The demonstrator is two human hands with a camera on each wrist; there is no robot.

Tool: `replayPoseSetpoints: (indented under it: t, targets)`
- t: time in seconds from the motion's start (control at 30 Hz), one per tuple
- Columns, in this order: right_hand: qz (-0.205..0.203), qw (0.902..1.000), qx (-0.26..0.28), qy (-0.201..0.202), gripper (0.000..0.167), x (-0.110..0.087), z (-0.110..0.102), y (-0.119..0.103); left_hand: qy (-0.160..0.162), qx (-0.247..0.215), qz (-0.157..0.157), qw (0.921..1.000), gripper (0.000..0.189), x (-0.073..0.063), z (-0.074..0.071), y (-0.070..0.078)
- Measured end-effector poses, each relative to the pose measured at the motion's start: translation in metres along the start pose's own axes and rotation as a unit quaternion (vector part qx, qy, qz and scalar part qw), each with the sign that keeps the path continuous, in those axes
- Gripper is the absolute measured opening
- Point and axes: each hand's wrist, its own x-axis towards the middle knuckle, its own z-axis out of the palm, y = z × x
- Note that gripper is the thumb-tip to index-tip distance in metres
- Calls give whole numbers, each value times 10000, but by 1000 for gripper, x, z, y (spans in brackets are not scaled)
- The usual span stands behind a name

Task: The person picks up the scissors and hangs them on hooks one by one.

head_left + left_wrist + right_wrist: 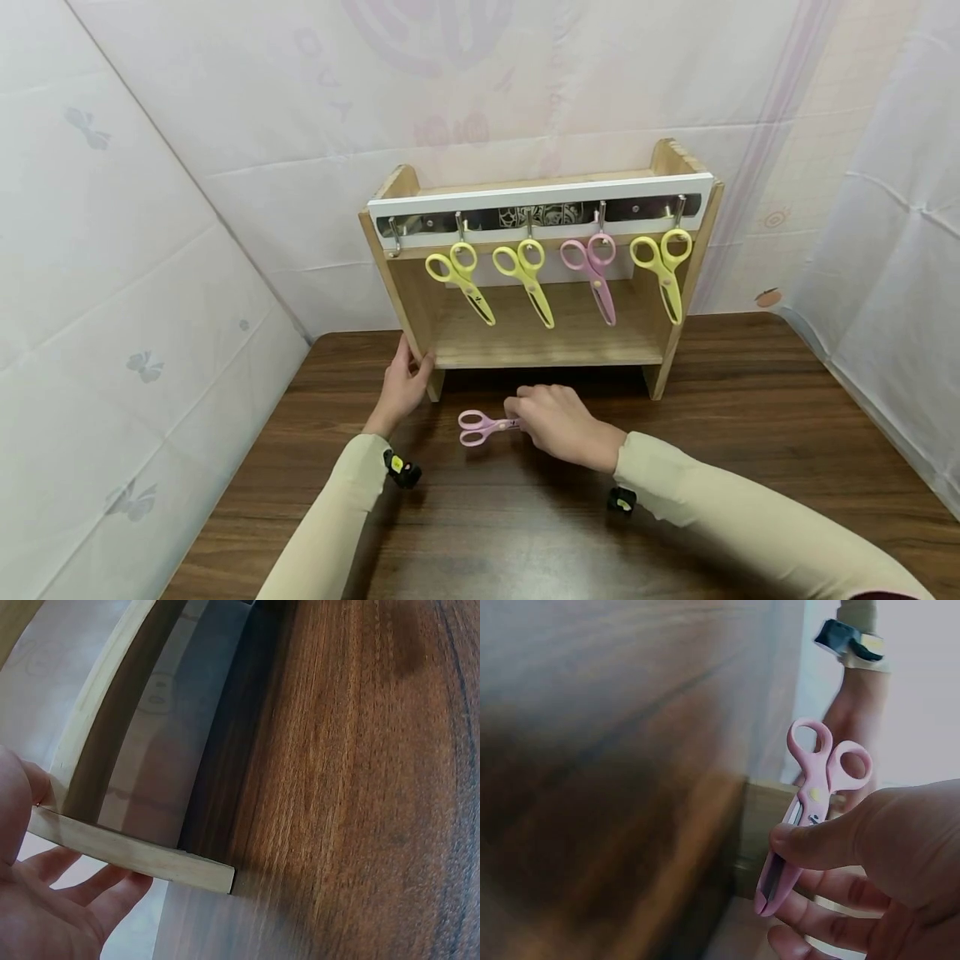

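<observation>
A wooden rack [540, 364] stands on the table with a row of metal hooks along its top front. My left hand [402, 385] grips the lower left side panel [135, 851], thumb on the inner side and fingers on the outer. In front of the rack, my right hand [562, 423] pinches pink scissors [815, 776] by the blades, thumb on top, with the handle loops pointing left. From the hooks hang yellow scissors [461, 279], more yellow scissors [527, 279], pink scissors [595, 271] and yellow scissors [663, 271]. The leftmost hook [393, 237] carries nothing.
The dark wood table [480, 533] extends in front and to both sides of the rack. White patterned cloth [300, 108] hangs behind and along the left and right. Each wrist wears a small black camera [402, 471].
</observation>
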Motion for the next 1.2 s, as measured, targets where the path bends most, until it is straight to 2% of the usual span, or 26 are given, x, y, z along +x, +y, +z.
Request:
replayPoseSetpoints:
  t: [0.3,0.7,0.77,0.93,1.0,1.2]
  targets:
    - [-190,9992,-274,240,15,21,-37,1,8,36,12,10000,54,-1,-1,-1]
    - [-162,9986,-248,439,10,47,-69,-8,111,126,143,9998,49,-3,0,-4]
    - [-154,9986,-132,488,9,51,-73,-10,129,189,153,9996,50,-2,0,-5]
    - [-252,9971,349,635,8,61,-85,-14,291,715,221,9968,45,-3,1,-5]
    - [-260,9956,584,685,8,65,-89,-16,319,762,177,9964,34,-3,1,-5]
    - [-123,9881,1150,1011,6,83,-97,-22,223,86,-7,9997,33,0,3,-2]
